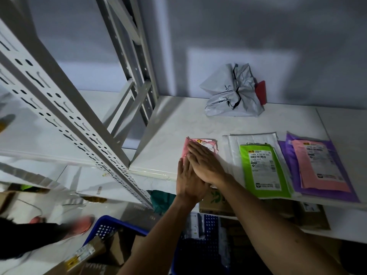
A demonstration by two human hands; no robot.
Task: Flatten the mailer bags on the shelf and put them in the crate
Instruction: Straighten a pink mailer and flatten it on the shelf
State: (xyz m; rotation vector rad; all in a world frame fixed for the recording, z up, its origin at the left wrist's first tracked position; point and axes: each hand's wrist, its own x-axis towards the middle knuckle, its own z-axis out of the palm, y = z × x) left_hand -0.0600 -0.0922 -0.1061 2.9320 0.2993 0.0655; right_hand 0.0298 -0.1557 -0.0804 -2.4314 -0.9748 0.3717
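Your two hands lie flat on a small pink mailer bag (208,144) on the white shelf (178,120), just left of the green mailer bag (266,171). Your left hand (187,185) is nearer the shelf's front edge, with its fingers straight and close together. Your right hand (207,165) crosses over those fingers, also with straight fingers and its palm down. Neither hand grips anything; both press on the bag. Only the far end of this bag and its printed label show past your fingertips.

The green mailer bag lies flat with its label up, on top of a white mailer bag (252,139) that reaches out behind it and to its left. Just right of the green one lies a flat purple mailer bag (288,153), with a larger pink mailer bag (319,169) flat on top of it. Well behind the green bag, against the wall, sits a crumpled grey mailer bag (232,92), not flattened, with something red (261,92) touching its right side.

Below and left of the green bag, under shelf level, is the blue perforated crate (119,220), with cardboard boxes (95,253) in it. A slotted metal upright (65,108) of the shelving stands left of the green bag, beyond your hands.
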